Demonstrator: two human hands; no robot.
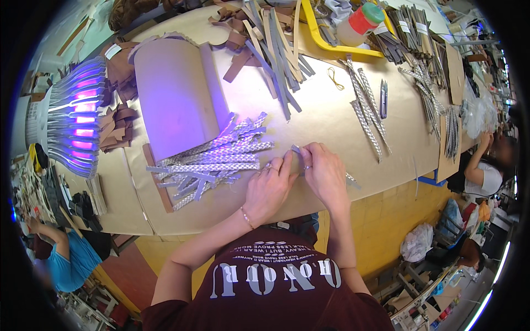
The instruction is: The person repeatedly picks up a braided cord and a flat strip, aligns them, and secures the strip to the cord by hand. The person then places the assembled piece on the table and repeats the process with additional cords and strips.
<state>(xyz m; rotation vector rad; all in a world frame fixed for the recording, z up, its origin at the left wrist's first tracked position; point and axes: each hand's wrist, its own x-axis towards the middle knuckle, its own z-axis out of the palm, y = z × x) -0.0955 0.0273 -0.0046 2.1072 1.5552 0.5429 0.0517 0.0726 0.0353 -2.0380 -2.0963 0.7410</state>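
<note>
Close together at the table's near edge, both my hands work on one braided strap (351,180). Its grey end shows above the fingers, and its other end sticks out right of my right hand. My left hand (269,187) is closed, fingertips pinching the strap. Beside it, my right hand (326,172) is closed on the same strap, with most of it hidden under the fingers. Left of my hands lies a loose pile of silvery braided straps (221,160) with grey ends. Several more braided straps (367,110) lie apart to the right.
A lamp (77,117) with glowing purple lights stands at left, beside a curved brown panel (174,94). Grey and tan strips (276,49) lie at the back, near a yellow frame (353,52) and a jar (361,25). Thread snips (383,99) lie right. Other people sit at both sides.
</note>
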